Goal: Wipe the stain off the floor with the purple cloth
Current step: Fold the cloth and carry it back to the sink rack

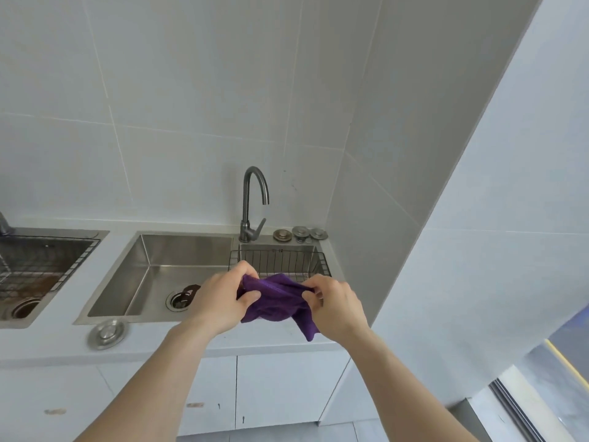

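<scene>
The purple cloth [276, 299] is bunched up in the air over the front right part of the steel sink [159, 250]. My left hand [220, 298] grips its left side and my right hand [334, 306] pinches its right side; one corner hangs down below my right hand. A strip of grey floor [318, 432] shows at the bottom, below the white cabinets. No stain is visible on it.
A curved grey faucet [253, 205] stands behind the sink, with a wire basket [280, 261] in its right part and three drain stoppers [299, 233] at the back. Another stopper [106, 333] lies on the counter front. A second sink [41, 266] is at left; a white wall closes the right.
</scene>
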A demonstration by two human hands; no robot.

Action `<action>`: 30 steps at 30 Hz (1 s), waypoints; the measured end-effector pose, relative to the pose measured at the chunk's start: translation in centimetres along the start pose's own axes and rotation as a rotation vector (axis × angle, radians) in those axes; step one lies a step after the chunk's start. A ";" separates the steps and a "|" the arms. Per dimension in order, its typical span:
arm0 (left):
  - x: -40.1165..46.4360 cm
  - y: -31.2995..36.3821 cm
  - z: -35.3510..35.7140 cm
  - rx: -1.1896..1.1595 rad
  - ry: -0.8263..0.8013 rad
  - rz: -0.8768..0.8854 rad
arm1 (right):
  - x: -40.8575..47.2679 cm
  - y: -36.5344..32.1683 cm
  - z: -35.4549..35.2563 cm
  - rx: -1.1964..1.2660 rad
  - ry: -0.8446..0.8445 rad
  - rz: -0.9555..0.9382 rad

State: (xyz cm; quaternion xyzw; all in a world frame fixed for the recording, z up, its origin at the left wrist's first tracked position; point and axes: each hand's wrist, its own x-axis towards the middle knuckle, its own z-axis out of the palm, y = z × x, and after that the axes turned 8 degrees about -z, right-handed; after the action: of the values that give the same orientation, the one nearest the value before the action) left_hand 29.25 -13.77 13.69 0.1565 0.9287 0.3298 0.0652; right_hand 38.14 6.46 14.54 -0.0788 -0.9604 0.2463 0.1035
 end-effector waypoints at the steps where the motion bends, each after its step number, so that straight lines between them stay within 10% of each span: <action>1: 1.2 -0.5 0.6 0.005 -0.001 -0.014 | 1.1 0.6 0.8 0.003 -0.014 0.005; 19: 29.4 -5.1 12.6 0.262 -0.159 -0.246 | 28.6 15.6 13.1 0.003 -0.331 0.016; 30: 34.9 -8.5 20.9 0.459 -0.290 -0.310 | 31.2 23.2 21.0 -0.107 -0.501 -0.035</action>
State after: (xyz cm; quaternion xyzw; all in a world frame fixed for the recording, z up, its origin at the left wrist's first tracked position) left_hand -1.05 4.04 -8.47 0.0693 0.9727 0.0717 0.2096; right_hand 5.31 23.25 -9.82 -0.0042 -0.9690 0.2051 -0.1380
